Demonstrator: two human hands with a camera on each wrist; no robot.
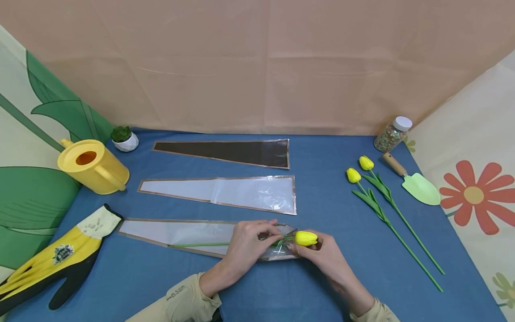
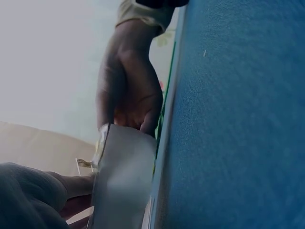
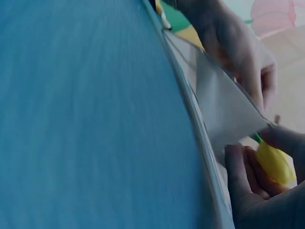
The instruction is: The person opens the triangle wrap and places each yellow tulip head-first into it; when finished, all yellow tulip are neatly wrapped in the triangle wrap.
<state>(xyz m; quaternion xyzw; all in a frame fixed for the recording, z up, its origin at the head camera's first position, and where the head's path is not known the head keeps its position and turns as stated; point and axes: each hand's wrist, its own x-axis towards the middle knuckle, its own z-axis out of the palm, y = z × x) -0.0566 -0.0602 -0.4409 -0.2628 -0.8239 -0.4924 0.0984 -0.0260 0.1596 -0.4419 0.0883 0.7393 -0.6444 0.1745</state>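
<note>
A yellow tulip (image 1: 306, 238) lies along the nearest flower sleeve (image 1: 146, 229), a long tapered wrapper with a clear front and a white back. Its stem runs left toward the narrow end. My left hand (image 1: 248, 243) pinches the tulip just below the bloom, over the sleeve's wide end. At that end my right hand (image 1: 322, 255) grips the sleeve's rim beside the bloom. In the right wrist view the bloom (image 3: 275, 163) sits between the right thumb and fingers, and the sleeve (image 3: 224, 105) is lifted and bent. The left fingertips are partly hidden.
Behind lie a second white sleeve (image 1: 253, 192) and a black sleeve (image 1: 225, 151). Two tulips (image 1: 382, 214), a trowel (image 1: 420, 188) and a jar (image 1: 392, 135) are at the right. A glove (image 1: 64, 255), a yellow watering can (image 1: 94, 167) and a potted succulent (image 1: 125, 139) stand or lie left.
</note>
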